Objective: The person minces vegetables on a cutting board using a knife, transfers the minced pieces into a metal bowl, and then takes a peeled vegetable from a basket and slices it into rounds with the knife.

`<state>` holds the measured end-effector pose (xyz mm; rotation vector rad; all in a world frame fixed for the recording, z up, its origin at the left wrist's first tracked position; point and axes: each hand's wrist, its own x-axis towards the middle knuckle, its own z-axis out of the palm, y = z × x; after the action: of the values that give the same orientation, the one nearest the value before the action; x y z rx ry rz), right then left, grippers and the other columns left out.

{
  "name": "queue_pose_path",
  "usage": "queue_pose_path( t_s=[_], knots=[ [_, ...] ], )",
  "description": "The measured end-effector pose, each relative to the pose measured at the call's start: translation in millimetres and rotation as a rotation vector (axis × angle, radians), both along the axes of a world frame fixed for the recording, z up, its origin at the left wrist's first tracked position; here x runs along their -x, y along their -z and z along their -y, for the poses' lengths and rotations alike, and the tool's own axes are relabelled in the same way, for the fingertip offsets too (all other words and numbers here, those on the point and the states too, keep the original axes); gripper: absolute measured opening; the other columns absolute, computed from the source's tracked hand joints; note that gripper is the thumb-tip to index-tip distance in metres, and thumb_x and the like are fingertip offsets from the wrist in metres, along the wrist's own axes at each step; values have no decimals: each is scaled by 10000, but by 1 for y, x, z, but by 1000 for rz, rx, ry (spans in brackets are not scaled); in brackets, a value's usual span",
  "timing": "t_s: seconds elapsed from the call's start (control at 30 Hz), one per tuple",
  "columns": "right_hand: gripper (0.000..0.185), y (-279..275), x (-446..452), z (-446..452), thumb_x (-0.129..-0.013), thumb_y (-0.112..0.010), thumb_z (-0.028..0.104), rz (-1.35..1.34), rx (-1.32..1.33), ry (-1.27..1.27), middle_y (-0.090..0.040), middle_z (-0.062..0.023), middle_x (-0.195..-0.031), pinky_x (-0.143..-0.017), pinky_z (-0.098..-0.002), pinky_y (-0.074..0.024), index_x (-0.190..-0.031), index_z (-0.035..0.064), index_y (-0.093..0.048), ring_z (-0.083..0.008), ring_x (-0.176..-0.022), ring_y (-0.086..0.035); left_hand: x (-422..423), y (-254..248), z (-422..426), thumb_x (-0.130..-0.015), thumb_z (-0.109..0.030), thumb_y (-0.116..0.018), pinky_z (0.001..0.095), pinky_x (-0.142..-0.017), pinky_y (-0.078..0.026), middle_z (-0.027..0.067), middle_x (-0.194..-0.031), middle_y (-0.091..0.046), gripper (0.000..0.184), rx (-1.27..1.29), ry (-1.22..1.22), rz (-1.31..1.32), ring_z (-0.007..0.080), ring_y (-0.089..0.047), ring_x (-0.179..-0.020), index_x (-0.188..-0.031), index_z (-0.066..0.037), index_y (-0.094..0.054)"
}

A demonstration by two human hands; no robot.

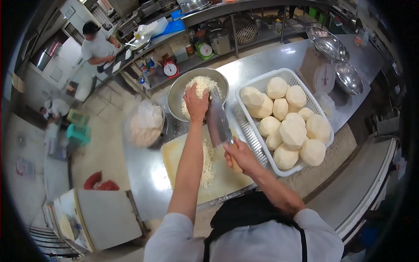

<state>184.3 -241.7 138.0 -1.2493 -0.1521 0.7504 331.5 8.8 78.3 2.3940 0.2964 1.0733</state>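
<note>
My left hand (196, 104) is over the steel bowl (174, 98), its fingers stretched out against a heap of finely chopped pale bits (205, 84). Part of those fingers is hidden among the bits. In my right hand (242, 155) is the wooden handle of a cleaver; the broad blade of the cleaver (218, 122) reaches up to the bowl's near right rim, close beside my left hand. Below lies a cutting board (179, 159) with a strip of chopped bits (208, 168) along its middle.
A white plastic basket (328, 139) of peeled pale round vegetables (292, 133) stands on the right. To the left is a plastic bag (146, 124) with pale contents. Steel bowls (349, 77) and scales sit at the far right. Another person (96, 48) works at the back left.
</note>
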Motion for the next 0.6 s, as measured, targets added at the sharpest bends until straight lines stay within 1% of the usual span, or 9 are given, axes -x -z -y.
queue_pose_path(
  t_s=[0.03,0.07,0.2,0.27,0.33,0.4,0.43,0.5,0.6],
  knots=[
    [293,8,10,9,-1010,-644,327,40,62,4,-593,-23,-696,-522,-276,-443,-1079,54,-563,-101,-535,-544,4,3,-3,-877,-256,-757,523,-1104,-388,248,-1351,-590,545,-11,14,-8,423,-506,-1286,-1347,-21,-614],
    [423,15,18,22,-980,-671,273,73,103,-14,-608,-35,-695,-528,-276,-466,-1230,-42,-540,-106,-516,-549,14,5,-4,-881,-252,-755,515,-1095,-399,236,-1326,-613,513,-22,22,-10,414,-531,-1264,-1324,-26,-630],
    [355,54,62,83,-945,-705,229,-24,263,-126,-590,-16,-704,-536,-281,-467,-1208,17,-594,-102,-576,-580,118,3,-7,-953,-189,-688,469,-1054,-437,194,-1251,-669,322,92,5,-122,386,-594,-1176,-1227,-21,-679],
    [351,34,68,111,-940,-716,216,-69,427,-228,-597,-18,-721,-534,-280,-472,-1215,26,-607,-101,-573,-574,182,50,-40,-1040,-266,-560,508,-1126,-376,187,-1385,-613,394,251,43,-362,374,-520,-1331,-1355,-39,-623],
    [357,31,73,126,-933,-727,212,-3,531,-278,-612,-34,-736,-551,-297,-486,-1221,30,-618,-119,-580,-575,215,98,-47,-1073,-329,-485,500,-1190,-305,194,-1499,-521,469,91,-18,-484,361,-432,-1432,-1442,-49,-557],
    [373,44,77,132,-924,-737,216,155,569,-284,-633,-63,-748,-586,-332,-508,-1227,29,-628,-156,-597,-585,241,93,-32,-1106,-418,-379,497,-1268,-167,179,-1654,-340,573,140,35,-631,326,-258,-1560,-1564,-79,-430],
    [386,54,75,128,-909,-724,199,440,554,-253,-676,-155,-789,-668,-407,-533,-1232,12,-627,-290,-668,-648,246,93,-30,-1104,-409,-388,496,-1265,-180,179,-1639,-364,561,144,86,-637,333,-276,-1551,-1555,-80,-444],
    [372,57,59,117,-887,-705,176,696,638,-254,-692,-223,-849,-749,-487,-534,-1214,14,-627,-422,-807,-674,247,90,-25,-1102,-392,-407,494,-1259,-206,180,-1611,-413,537,145,188,-616,347,-311,-1533,-1535,-81,-471],
    [366,50,30,66,-884,-672,172,850,793,-343,-701,-233,-859,-754,-523,-535,-1212,19,-619,-450,-864,-672,269,61,-13,-1081,-319,-484,466,-1232,-278,188,-1528,-511,480,206,343,-579,373,-400,-1473,-1489,-69,-520]
  ],
)
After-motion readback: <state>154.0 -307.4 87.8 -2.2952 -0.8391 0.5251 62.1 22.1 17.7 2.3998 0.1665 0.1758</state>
